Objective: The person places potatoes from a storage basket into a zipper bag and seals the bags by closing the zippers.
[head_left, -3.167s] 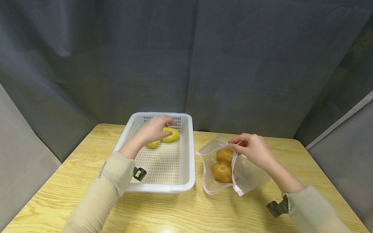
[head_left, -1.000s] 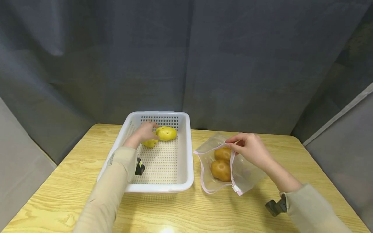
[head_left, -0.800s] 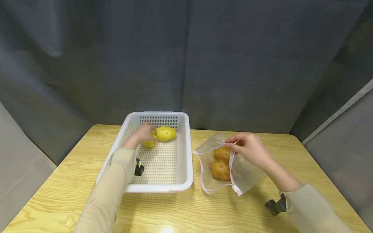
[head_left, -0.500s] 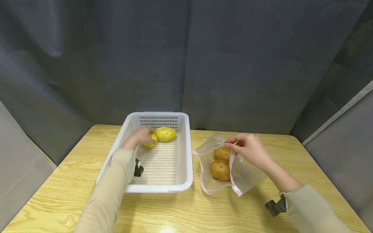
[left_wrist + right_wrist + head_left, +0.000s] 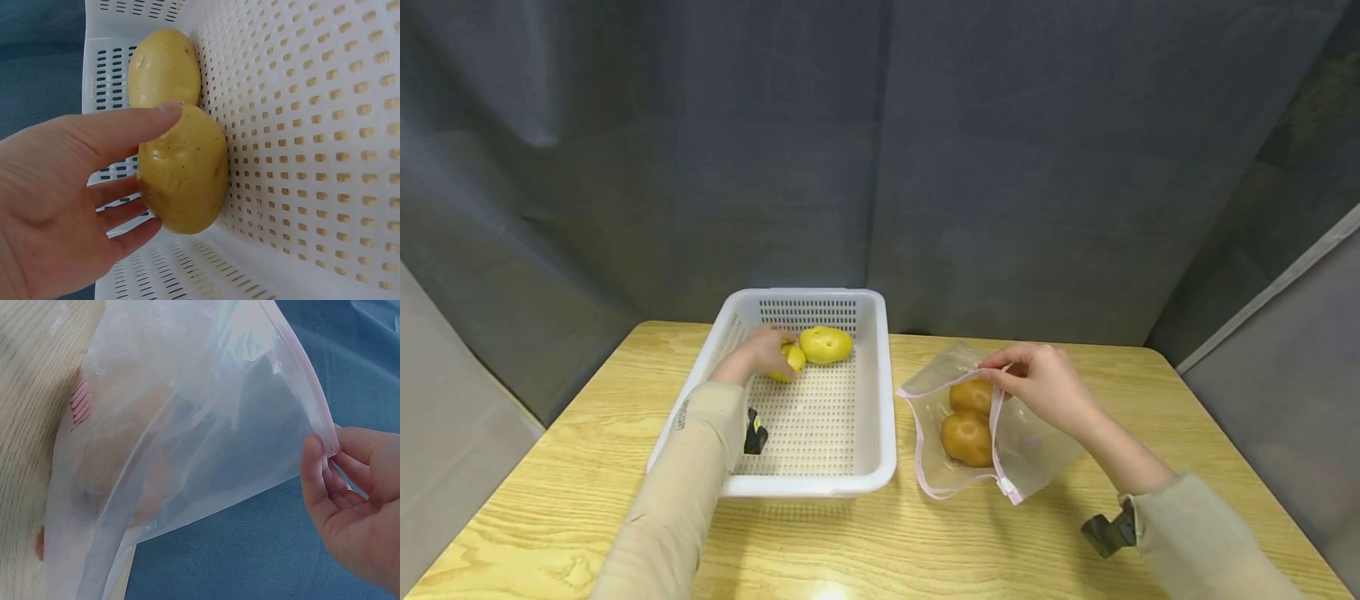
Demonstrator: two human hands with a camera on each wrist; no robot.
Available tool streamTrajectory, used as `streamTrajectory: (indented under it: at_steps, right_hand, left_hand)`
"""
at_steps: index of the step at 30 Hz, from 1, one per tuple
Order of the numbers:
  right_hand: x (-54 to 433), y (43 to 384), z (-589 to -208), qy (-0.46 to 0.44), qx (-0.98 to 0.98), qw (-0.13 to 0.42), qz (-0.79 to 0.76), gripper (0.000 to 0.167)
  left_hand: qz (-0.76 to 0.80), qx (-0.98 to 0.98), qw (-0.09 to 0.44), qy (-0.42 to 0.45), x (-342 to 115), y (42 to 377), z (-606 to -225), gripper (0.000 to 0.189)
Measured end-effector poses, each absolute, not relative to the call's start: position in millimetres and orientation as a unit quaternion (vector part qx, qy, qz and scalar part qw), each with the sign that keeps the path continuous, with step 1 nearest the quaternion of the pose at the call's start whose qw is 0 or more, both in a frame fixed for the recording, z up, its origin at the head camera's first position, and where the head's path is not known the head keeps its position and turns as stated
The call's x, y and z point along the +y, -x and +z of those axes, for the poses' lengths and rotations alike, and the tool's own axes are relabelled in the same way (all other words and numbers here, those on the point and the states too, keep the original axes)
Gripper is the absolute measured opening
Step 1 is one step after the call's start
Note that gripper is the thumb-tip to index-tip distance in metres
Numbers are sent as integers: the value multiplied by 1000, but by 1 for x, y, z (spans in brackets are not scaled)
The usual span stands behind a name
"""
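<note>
The left hand point(image 5: 763, 350) reaches down into the far left part of a white basket point(image 5: 820, 429), its forearm crossing the basket's near left corner. In the left wrist view the thumb lies over the top of the smaller-looking yellow potato point(image 5: 184, 175) while the other fingers reach toward its outer side; I cannot tell whether the hand has a firm hold. The potato rests on the basket's perforated floor.

The right hand point(image 5: 1045, 379) is bent over from the right, pinching the rim of a clear bag point(image 5: 1037, 450) between thumb and fingers, so the mouth gapes.

A second yellow potato point(image 5: 825, 345) touches the first, near the back wall. Two brown round things, one nearer point(image 5: 967, 438) and one farther point(image 5: 972, 396), sit inside the bag; the right fingers and the bag's edge partly cover the farther one. The basket's right wall stands between the potatoes and the bag. Both containers are on a wooden table point(image 5: 820, 554), with a dark curtain point(image 5: 1000, 167) behind.
</note>
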State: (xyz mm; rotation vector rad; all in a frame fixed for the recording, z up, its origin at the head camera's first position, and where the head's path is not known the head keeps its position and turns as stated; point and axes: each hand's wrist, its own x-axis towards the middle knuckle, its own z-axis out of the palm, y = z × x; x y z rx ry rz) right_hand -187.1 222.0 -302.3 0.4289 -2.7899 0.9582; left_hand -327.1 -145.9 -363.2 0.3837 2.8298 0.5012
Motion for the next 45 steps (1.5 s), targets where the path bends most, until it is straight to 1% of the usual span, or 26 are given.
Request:
streamTrajectory:
  at_steps: [5, 17, 23, 29, 33, 45]
  right_hand:
    - [221, 188, -303, -144, -932, 80, 322, 14]
    - [222, 189, -305, -143, -935, 77, 315, 16]
    - [222, 191, -306, -145, -935, 75, 316, 16]
    - [221, 192, -306, -144, -935, 72, 317, 16]
    - [222, 191, -306, -145, -934, 71, 319, 16]
    - [223, 191, -304, -144, -933, 74, 320, 17]
  left_hand:
    - [169, 971, 126, -110, -146, 325, -362, 72]
    - [182, 970, 141, -82, -147, 322, -361, 72]
    - [180, 970, 138, -83, -148, 322, -362, 70]
    - [169, 970, 134, -113, -148, 323, -366, 70]
    - [184, 966, 140, -116, -146, 324, -367, 72]
    - [162, 968, 143, -129, -143, 325, -365, 67]
